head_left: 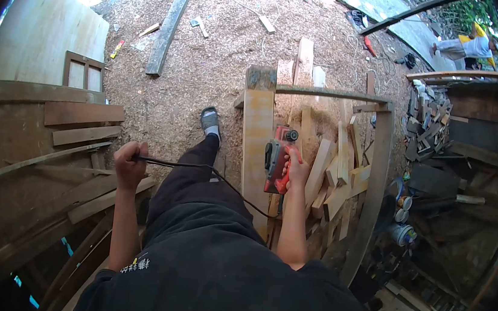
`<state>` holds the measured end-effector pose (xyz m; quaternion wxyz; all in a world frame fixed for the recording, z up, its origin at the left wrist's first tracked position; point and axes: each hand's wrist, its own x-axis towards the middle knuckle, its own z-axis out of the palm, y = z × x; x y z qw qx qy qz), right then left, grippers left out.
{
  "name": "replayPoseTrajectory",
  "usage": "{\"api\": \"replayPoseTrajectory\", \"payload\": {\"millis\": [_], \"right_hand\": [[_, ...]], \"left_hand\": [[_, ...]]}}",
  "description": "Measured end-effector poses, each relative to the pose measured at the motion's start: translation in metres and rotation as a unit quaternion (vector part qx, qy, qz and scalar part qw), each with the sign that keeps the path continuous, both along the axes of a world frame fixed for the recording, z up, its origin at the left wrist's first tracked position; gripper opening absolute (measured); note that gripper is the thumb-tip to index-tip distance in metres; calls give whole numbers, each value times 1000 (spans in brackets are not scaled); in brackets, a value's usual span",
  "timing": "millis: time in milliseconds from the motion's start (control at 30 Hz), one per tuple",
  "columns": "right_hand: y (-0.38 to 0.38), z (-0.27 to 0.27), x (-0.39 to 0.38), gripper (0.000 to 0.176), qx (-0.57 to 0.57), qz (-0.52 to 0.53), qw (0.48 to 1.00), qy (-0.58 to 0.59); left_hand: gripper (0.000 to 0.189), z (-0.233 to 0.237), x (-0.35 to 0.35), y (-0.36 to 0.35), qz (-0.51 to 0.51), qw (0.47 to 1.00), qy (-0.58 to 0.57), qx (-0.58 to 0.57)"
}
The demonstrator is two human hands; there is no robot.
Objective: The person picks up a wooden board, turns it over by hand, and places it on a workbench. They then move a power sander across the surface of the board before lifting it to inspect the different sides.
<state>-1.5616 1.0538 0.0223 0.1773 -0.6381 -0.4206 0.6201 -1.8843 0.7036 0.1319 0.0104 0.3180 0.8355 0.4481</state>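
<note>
In my right hand (298, 170) is a red and grey electric hand planer (275, 163), with my fingers wrapped round its handle. It is over the right edge of a long, pale wooden beam (254, 150) that runs away from me. My left hand (130, 166), out to the left side, is closed on the planer's black power cord (184, 165). From that fist the cord crosses in front of my legs and drops towards the beam below the planer.
Loose wood offcuts (335, 176) lie inside a wooden frame (378, 169) on the right. Shavings (211, 48) cover the ground ahead, where a dark plank (173, 23) lies. Boards (83, 115) lean at the left. A person (470, 46) is at the far right.
</note>
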Motion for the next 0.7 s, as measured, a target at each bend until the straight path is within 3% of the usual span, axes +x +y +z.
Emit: {"api": "replayPoseTrajectory", "payload": {"millis": [333,700], "right_hand": [[-146,63,185,35,9,-4,1000,-3],[-262,93,316,33,37,-55,998,-1]], "left_hand": [[44,57,150,-145,20,994,69,85],[42,65,277,-281,-4,995,37,92]]}}
